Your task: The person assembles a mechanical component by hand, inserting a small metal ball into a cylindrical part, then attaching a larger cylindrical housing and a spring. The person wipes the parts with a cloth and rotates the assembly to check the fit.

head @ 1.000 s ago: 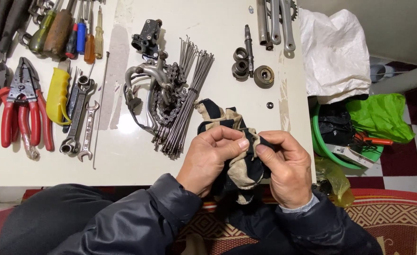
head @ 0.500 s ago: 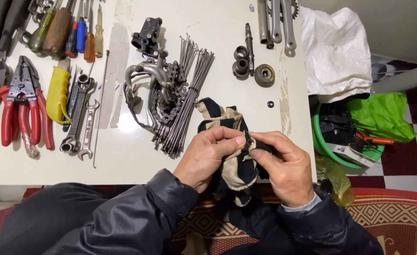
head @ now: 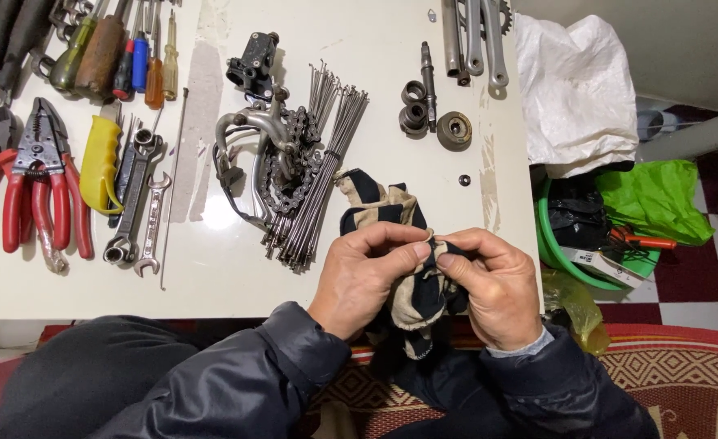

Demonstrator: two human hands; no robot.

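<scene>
I am watching both hands working at the near edge of the white table [head: 212,276]. The left hand [head: 367,276] is pinching a black and tan striped rag [head: 391,213], thumb and fingers closed on the cloth. The right hand [head: 493,284] is gripping the same rag, fingertips meeting the left ones at a fold. The rag is draping over the table edge. A bundle of spokes [head: 318,175] is lying just beside it; red pliers [head: 46,183] are lying well apart.

Bright, even overhead light, soft glare on white table [head: 212,268], sharp focus
</scene>
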